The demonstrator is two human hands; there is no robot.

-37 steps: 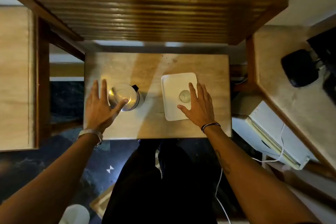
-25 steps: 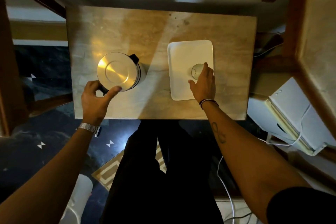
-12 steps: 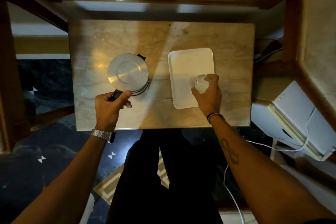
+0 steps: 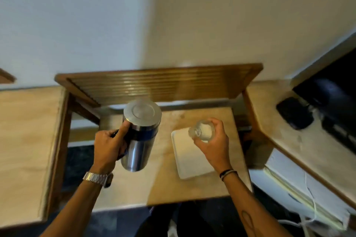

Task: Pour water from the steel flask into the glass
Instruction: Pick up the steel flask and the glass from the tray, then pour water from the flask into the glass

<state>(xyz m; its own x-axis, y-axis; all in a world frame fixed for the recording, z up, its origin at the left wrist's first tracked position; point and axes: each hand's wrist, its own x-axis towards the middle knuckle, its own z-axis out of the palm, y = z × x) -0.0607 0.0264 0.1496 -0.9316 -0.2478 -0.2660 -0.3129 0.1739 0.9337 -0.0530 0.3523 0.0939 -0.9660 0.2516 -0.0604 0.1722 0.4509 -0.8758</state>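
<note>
Right of our left hand (image 4: 108,145), clenched on the upright steel flask (image 4: 139,136), our right fingers (image 4: 217,124) grip the glass (image 4: 202,130), apart.

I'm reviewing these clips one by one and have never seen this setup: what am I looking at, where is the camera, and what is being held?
There is no machine: a person wears one wide-angle camera on the head, looking forward and down at their own bare hands. The left hand, with a metal wristwatch, grips the handle of the steel flask, lifted off the small wooden table, lid on. The right hand holds the glass above the white tray, which lies on that table. Nothing is pouring yet.
</note>
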